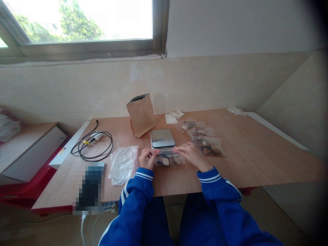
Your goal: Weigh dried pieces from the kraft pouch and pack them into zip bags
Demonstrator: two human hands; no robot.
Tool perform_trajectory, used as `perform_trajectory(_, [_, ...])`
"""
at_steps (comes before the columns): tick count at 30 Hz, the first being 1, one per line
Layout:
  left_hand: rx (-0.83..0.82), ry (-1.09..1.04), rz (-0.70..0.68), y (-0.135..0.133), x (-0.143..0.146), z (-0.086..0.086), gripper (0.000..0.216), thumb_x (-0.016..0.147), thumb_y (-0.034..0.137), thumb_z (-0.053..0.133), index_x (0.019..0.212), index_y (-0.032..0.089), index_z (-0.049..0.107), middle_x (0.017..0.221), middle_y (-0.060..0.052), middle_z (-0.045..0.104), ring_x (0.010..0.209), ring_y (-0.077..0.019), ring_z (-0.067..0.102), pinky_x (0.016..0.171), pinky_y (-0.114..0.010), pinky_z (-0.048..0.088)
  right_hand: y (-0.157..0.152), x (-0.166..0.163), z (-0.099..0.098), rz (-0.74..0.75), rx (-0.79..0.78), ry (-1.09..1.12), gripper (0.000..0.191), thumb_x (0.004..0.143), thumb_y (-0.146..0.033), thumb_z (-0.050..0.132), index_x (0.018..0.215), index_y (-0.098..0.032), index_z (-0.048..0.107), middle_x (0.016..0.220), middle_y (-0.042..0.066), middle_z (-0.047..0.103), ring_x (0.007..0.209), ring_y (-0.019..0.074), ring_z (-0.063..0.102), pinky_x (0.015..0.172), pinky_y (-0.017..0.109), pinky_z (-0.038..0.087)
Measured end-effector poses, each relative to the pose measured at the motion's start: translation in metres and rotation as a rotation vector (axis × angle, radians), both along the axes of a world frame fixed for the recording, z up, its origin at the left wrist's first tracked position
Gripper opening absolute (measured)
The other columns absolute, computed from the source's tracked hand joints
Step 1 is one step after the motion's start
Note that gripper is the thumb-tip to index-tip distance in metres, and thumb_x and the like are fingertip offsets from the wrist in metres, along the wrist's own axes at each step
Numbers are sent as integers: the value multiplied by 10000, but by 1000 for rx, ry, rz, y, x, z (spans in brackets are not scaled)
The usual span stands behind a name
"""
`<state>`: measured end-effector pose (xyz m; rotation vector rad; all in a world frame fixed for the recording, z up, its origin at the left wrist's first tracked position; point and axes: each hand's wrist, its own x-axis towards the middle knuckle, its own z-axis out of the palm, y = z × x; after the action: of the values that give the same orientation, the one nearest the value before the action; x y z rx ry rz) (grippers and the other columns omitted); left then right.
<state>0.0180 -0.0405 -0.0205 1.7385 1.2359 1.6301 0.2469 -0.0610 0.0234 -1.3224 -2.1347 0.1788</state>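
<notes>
Both hands pinch the top edge of a clear zip bag (169, 160) that holds brown and pale dried pieces, whose kind I cannot make out. My left hand (148, 158) grips its left corner, fingers closed. Toward the bag's right end, my right hand (189, 153) has thumb and fingers pressed together on the edge. Just behind the bag lies a flat kitchen scale (163, 137) with a silver top. Several filled zip bags (208, 145) lie overlapping to the right. A stack of flat, unfilled zip bags (123, 165) is left of my left hand.
A brown paper bag (141, 116) stands upright behind the scale with its top open. Coiled black cable (96, 160) and a blurred phone-like device (90, 188) lie at the left. Crumpled white scraps (176, 114) are near the wall. The table (256, 153) ends close to my body.
</notes>
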Motion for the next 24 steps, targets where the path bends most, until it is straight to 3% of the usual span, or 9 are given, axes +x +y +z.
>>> perform_trajectory(5, [-28,-10,40,2,-2,-2,185,735,407,712,761,230,757,687,-29,669,649,-145,561,542,-260,421,2,14,-2,-20,-38,51,204,915,-287,553,841,-262,741,881,-8,758,796,173,687,775,307,446])
perform_trajectory(10, [-28,-22,-31,3,-4,-4,197,776,413,669,824,248,763,764,-38,715,743,-176,628,696,-321,510,0,16,-6,-110,-66,106,245,912,-253,518,830,-256,749,861,10,760,736,187,684,726,314,483])
perform_trajectory(13, [-79,-56,-59,4,-6,-5,241,793,425,641,828,221,763,801,-55,727,781,-191,658,723,-330,529,-3,14,-9,-79,-180,305,197,872,-354,581,874,-230,734,894,34,757,780,203,694,726,318,513])
perform_trajectory(18, [-156,-140,-56,4,-8,-7,317,788,472,624,794,184,754,795,-70,734,767,-205,678,681,-316,544,-12,12,-14,-83,-377,744,351,712,-518,706,763,-173,669,756,73,743,739,231,709,704,340,547])
perform_trajectory(24, [-161,-22,-179,-3,-6,-2,296,803,456,616,791,198,760,797,-70,738,792,-219,670,779,-372,527,-24,25,-23,-172,-337,790,380,743,-564,646,700,-187,618,698,77,718,702,233,693,693,354,542])
